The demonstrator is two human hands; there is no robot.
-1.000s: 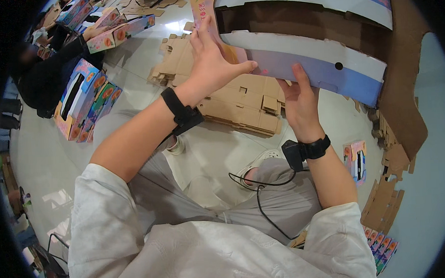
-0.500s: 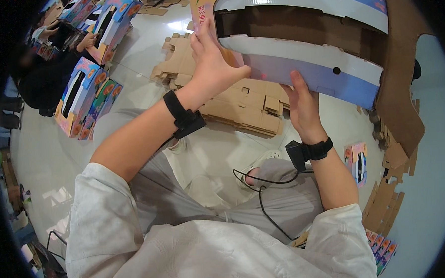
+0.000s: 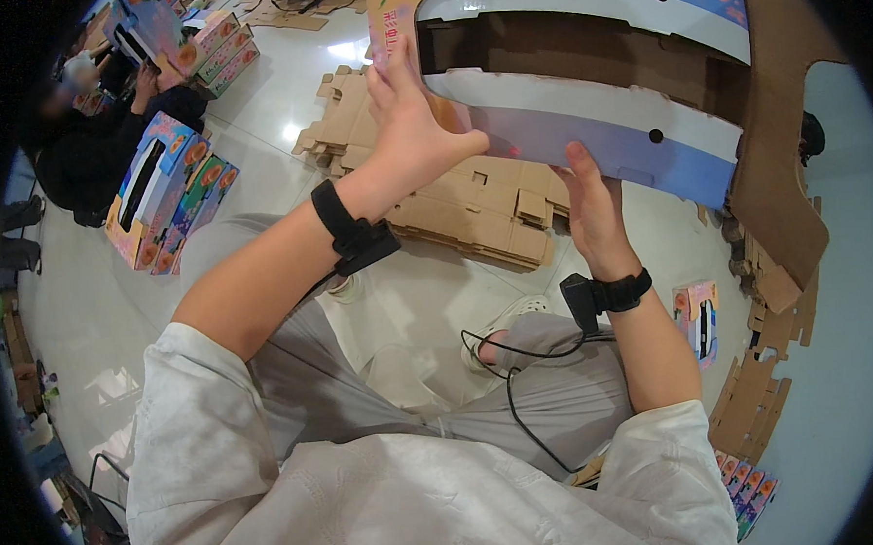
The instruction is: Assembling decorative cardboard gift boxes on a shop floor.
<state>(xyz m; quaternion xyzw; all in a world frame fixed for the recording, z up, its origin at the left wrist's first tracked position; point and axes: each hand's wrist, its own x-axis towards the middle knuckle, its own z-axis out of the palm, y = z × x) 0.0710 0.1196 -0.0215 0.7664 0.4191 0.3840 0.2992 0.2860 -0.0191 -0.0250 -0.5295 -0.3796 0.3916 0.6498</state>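
I hold up a printed cardboard box (image 3: 586, 130) in blue, white and pink, with a long opening that shows its brown inside. A brown unprinted end flap (image 3: 782, 160) stands out from its right end. My left hand (image 3: 410, 123) grips the box's left end, thumb along the near lower edge and fingers on the printed end panel. Under the near side, my right hand (image 3: 594, 207) supports the box with its thumb up against the blue face; its other fingers are partly hidden behind the box.
Flattened brown cardboard (image 3: 483, 212) lies stacked on the floor beneath the box. Finished-looking printed boxes (image 3: 160, 192) stand at the left, near a seated person in dark clothes (image 3: 85, 147). More cardboard pieces (image 3: 751, 405) and a small printed box (image 3: 697, 320) lie at the right. A black cable (image 3: 515, 405) crosses my lap.
The box in my hands has shifted very slightly left, my grip unchanged. At the far left, the other person has turned a printed box and moved their hands.
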